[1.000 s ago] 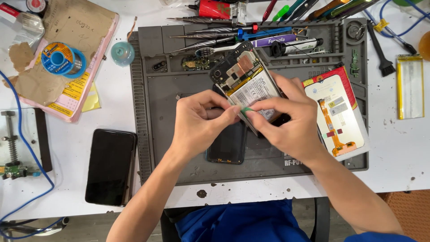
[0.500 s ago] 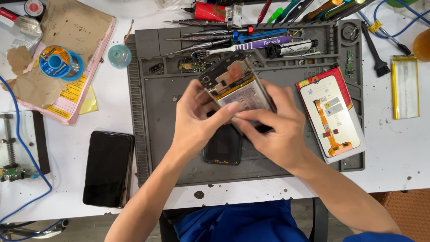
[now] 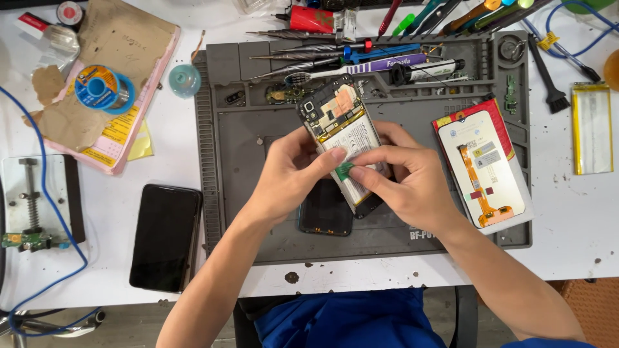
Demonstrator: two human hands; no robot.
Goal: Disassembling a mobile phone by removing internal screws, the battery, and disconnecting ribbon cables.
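Note:
An opened smartphone [image 3: 338, 129] with its back off, battery and circuit board showing, is held tilted over the grey repair mat [image 3: 245, 135]. My left hand [image 3: 287, 177] grips its left side, thumb on the battery. My right hand [image 3: 406, 183] supports its right side and pinches a small green tab [image 3: 344, 169] against the battery together with the left thumb. A dark phone part [image 3: 325, 209] lies on the mat under both hands.
A replacement screen with an orange flex cable [image 3: 483, 167] lies on the mat's right. Screwdrivers, tweezers and a toothbrush [image 3: 361, 61] fill the mat's top tray. A black phone [image 3: 166, 235] lies left; a loose battery [image 3: 591, 127] far right; solder spool [image 3: 102, 88] upper left.
The view has shifted slightly. Both hands keep the opened phone, and the fingertips have closed together on the green tab at the battery.

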